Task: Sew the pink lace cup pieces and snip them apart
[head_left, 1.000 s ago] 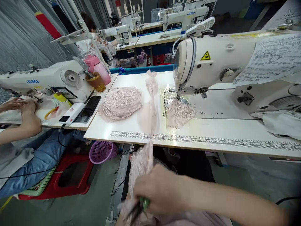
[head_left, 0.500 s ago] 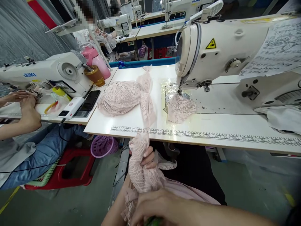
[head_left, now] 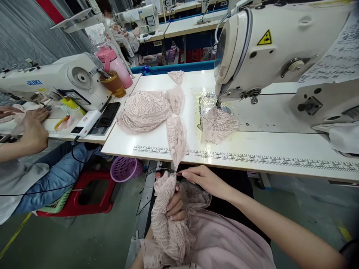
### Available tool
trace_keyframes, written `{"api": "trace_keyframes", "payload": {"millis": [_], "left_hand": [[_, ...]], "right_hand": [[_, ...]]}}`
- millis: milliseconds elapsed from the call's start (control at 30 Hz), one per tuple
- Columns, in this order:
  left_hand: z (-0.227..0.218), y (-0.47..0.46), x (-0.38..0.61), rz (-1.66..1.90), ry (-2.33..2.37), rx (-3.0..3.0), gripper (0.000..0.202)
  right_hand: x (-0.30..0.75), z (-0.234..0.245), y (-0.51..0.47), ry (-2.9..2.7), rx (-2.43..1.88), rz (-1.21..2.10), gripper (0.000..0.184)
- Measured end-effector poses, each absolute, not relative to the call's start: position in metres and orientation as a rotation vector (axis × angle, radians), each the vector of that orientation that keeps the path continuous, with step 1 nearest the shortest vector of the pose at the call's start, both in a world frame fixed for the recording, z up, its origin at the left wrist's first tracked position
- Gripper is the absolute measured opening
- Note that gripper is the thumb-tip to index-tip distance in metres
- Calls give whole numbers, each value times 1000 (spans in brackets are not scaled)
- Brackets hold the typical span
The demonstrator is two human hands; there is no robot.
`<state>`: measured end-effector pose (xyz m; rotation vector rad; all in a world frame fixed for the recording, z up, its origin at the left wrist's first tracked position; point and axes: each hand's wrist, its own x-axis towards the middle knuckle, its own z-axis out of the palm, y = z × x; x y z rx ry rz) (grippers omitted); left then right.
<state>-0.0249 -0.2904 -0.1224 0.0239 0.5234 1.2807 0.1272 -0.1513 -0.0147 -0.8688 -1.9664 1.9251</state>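
Observation:
My left hand [head_left: 175, 207] is closed around a bunch of pale pink lace pieces [head_left: 164, 213] over my lap. From the top of the bunch, a chain of joined lace pieces [head_left: 176, 140] runs up over the table edge. At the narrow link just below that edge is my right hand [head_left: 203, 180], its fingertips pinched together. Something thin and dark shows at those fingertips, too small to name. On the table, a gathered pile of the same lace [head_left: 144, 112] lies left of the chain. Another lace piece [head_left: 220, 125] sits under the sewing machine's needle.
The sewing machine [head_left: 260, 56] stands at the right of the white table [head_left: 151, 158], which has a printed ruler along its front. To the left, a co-worker's hand [head_left: 36, 119] is at another machine [head_left: 64, 82]. A phone [head_left: 109, 114], pink bottle [head_left: 114, 67] and purple basket [head_left: 126, 170] are nearby.
My right hand has moved up from low in front of my body to the link below the table edge. A green thing by it earlier no longer shows. My left hand keeps its hold.

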Motion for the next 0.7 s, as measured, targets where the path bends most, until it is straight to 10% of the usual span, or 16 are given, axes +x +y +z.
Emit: {"api": "trace_keyframes", "payload": {"millis": [333,567,700], "left_hand": [[-131,-288,-25,1313,718,51,47],[-145,-275,-29,1408,823,209,40],[-137,-268,-34,1303,885,424,31]], "right_hand": [[128,-9,-159,-1971,-861,1834,45],[114,18,-127,-2623,-818,563,46],[99,33,-111,-2846,-790,366,26]]}}
